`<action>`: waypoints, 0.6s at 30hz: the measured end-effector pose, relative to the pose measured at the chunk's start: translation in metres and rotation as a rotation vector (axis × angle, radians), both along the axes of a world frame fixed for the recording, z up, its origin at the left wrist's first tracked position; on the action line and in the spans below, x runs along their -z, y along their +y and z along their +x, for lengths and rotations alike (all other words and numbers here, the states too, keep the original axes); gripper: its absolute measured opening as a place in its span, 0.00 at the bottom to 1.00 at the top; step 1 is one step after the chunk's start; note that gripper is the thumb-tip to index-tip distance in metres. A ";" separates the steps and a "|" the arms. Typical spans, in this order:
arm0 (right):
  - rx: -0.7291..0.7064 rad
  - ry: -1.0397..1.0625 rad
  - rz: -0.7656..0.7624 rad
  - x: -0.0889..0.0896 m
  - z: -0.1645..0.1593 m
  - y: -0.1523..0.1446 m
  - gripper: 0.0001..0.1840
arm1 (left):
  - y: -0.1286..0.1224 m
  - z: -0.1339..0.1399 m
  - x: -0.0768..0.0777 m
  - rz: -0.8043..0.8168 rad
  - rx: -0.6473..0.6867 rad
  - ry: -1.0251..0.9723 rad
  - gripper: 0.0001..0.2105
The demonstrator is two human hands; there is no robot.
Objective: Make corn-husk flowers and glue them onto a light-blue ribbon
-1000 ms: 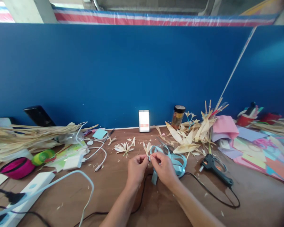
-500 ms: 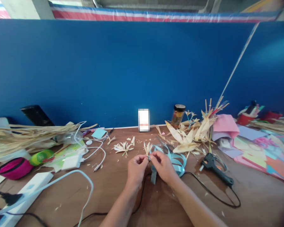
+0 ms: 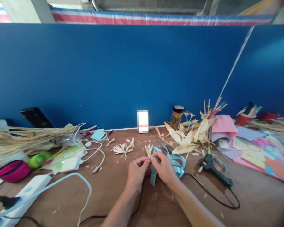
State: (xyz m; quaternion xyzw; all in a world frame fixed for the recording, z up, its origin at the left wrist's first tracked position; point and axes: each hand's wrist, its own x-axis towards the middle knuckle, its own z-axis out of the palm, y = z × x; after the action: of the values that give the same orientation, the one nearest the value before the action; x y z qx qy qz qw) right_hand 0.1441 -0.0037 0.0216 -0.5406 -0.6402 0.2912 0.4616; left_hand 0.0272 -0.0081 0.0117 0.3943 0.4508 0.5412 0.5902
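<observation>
A small pale flower of dried husk (image 3: 149,149) stands upright between my hands, its petals fanned out above the fingertips. My left hand (image 3: 137,169) pinches it low at the base from the left. From the right, my right hand (image 3: 163,166) closes thumb and fingers on the same base, which the fingertips hide. A grey-blue strip (image 3: 153,178) hangs below my right fingers; whether they grip it I cannot tell. Loops of light blue ribbon (image 3: 179,162) lie beside and behind my right hand. Another husk flower (image 3: 123,148) rests on the table beyond my left hand.
A glue gun (image 3: 215,170) lies at right, its black cord crossing beneath my arms. Dried husks (image 3: 183,140), a lidded jar (image 3: 177,116) and coloured paper (image 3: 251,151) are behind. A power strip (image 3: 29,198), white cables and a pink pouch (image 3: 13,171) occupy the left.
My fingers have shifted slightly around the flower's base, and my right fingers are more bent. The flower stays between both hands. The camera view has tilted a little.
</observation>
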 end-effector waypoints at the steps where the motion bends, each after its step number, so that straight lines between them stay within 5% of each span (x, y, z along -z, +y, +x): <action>1: 0.002 -0.001 -0.001 0.000 0.000 0.000 0.08 | 0.000 0.000 0.000 -0.021 -0.011 -0.011 0.13; 11: 0.022 -0.039 -0.042 0.001 -0.004 -0.003 0.11 | -0.002 0.000 -0.001 0.179 -0.154 0.340 0.08; 18: 0.054 -0.097 -0.030 0.004 -0.002 -0.002 0.10 | -0.003 0.003 0.001 0.173 -0.169 0.343 0.09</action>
State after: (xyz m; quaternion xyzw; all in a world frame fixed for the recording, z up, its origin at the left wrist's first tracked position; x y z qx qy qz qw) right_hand 0.1422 -0.0057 0.0181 -0.5782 -0.6426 0.2615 0.4295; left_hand 0.0298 -0.0113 0.0107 0.4906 0.5279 0.5504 0.4215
